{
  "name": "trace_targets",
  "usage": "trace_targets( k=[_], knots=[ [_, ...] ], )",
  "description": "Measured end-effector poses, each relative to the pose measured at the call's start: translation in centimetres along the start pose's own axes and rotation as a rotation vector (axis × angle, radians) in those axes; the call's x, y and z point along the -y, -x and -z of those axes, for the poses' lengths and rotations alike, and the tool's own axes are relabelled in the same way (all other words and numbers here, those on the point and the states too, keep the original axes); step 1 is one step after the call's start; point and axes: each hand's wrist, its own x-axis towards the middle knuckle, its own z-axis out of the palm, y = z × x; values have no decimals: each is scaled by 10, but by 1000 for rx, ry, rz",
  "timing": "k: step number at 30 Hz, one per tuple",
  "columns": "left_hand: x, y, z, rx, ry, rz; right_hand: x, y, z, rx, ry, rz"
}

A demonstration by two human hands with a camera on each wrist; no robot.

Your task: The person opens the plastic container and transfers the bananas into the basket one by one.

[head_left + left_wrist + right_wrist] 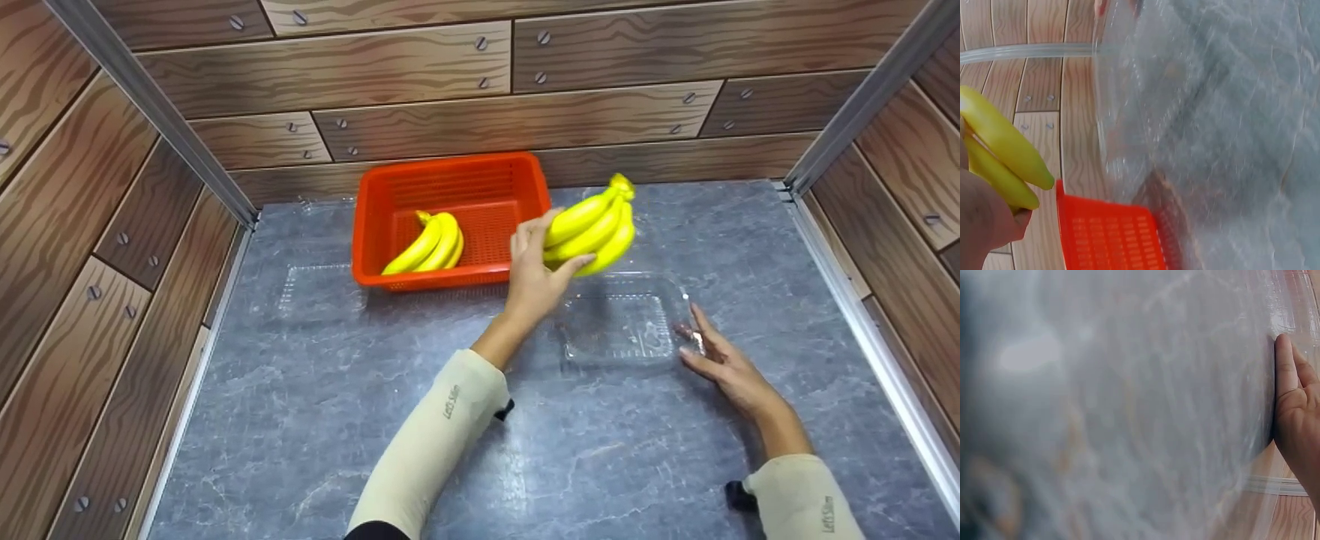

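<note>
My left hand grips a bunch of yellow bananas and holds it up to the right of the red plastic basket. The left wrist view shows the tips of the held bananas beyond the thumb. Below the bunch, a clear plastic container sits on the grey marbled surface. At the container's right side, my right hand holds the edge between thumb and fingers. Inside the basket, toward its left, lies another bunch of bananas.
A second clear plastic container lies left of the basket, partly hidden by it. Wood-patterned walls enclose the back and sides, with metal rails along the corners and edges.
</note>
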Motion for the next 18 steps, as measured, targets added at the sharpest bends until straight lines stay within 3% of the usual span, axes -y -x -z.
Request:
trace_targets(
  k=[6, 13, 18],
  knots=[
    [9, -13, 17, -81, 20, 37, 2, -1, 2, -4, 20, -14],
    [24, -23, 33, -187, -21, 102, -2, 0, 1, -7, 12, -4],
    [30, -28, 42, -220, -32, 147, -4, 0, -1, -18, 4, 17]
  ],
)
